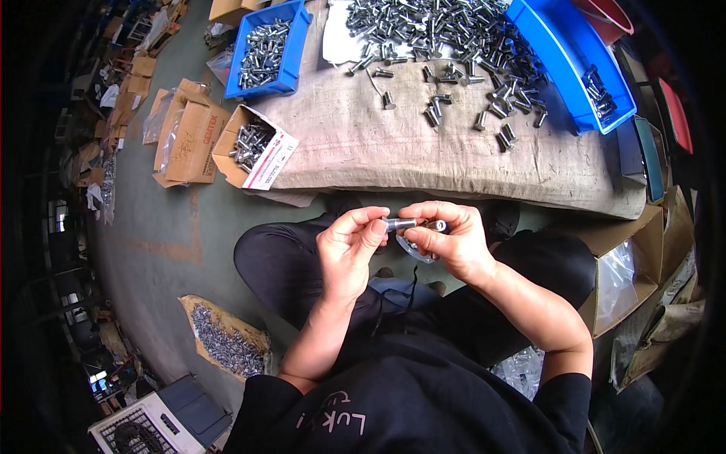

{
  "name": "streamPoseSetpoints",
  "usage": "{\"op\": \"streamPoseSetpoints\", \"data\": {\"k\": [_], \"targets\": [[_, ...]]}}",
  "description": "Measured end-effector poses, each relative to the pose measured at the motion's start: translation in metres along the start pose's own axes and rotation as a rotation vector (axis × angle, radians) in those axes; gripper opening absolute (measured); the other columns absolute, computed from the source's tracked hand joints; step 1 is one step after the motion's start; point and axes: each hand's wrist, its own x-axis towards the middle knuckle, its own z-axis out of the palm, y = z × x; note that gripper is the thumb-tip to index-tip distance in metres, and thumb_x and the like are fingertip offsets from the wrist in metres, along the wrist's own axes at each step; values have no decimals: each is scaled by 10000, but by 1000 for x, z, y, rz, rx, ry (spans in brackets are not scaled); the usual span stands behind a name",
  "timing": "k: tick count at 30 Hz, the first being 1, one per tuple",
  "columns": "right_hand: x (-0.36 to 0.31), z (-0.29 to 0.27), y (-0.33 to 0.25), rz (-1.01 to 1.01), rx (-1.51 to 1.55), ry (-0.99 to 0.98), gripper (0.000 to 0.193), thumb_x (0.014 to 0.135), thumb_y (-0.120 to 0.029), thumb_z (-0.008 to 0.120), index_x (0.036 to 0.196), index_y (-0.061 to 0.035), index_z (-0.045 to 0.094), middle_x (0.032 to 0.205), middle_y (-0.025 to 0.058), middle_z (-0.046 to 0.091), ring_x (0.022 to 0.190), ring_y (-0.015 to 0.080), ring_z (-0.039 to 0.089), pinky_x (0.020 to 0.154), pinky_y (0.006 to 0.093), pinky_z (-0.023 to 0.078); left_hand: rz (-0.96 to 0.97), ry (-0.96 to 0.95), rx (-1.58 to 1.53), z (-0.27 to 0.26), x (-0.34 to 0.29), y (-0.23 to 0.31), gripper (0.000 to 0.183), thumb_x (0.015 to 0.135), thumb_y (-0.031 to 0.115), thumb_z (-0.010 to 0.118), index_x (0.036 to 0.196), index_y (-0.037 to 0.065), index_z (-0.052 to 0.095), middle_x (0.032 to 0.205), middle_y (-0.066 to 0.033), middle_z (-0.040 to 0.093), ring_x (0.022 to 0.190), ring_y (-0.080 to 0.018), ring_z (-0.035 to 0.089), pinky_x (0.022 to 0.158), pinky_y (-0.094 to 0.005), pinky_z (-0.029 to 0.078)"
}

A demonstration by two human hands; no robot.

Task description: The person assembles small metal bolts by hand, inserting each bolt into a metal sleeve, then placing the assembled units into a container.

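Above my lap both hands meet around small metal parts. My left hand point(348, 253) pinches a shiny bolt point(401, 224) between thumb and fingers, its shank pointing right. The fingertips of my right hand point(463, 246) reach the bolt's other end. They also hold a short metal cylinder point(441, 225) with a round, hollow-looking end; its exact kind is unclear. Just below these fingers shows a curved, clear, shiny thing point(416, 250), partly hidden by the hand. Ahead, many loose bolts point(439, 30) lie heaped on a cloth-covered table point(363, 151).
Bolts fill a blue bin point(290, 68) and a small carton point(272, 163) at the table's left. A second blue bin point(563, 60) stands tilted at right, holding several bolts. Small metal parts lie on cardboard point(253, 333) on the floor. An open carton point(650, 257) stands right.
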Motion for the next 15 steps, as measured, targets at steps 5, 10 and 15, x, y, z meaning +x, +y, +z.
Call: {"op": "streamPoseSetpoints", "data": {"k": [5, 10, 15], "targets": [[1, -1, 1, 22, 9, 11, 231, 761, -70, 661, 987, -38, 633, 712, -16, 599, 555, 14, 487, 476, 154, 385, 42, -30, 32, 6, -1, 8, 231, 816, 12, 577, 1026, -72, 534, 877, -98, 585, 770, -129, 557, 688, -251, 469], [1, -1, 3, 34, 53, 11, 242, 745, 9, 649, 983, -23, 620, 733, 14, 600, 534, 39, 493, 431, 175, 366, 95, -29, -33, 11, -3, 9, 267, 797, -12, 590, 1051, -65, 524, 967, -105, 563, 850, -141, 556, 716, -255, 471], [6, -10, 7, 106, 333, -71, 193, 785, -61, 623, 973, -20, 610, 733, 62, 599, 513, 82, 497, 413, 201, 362, 598, -84, 621, 9, 2, 2, 278, 738, -74, 601, 1009, -44, 548, 972, -121, 561, 859, -189, 557, 725, -266, 469]]}}
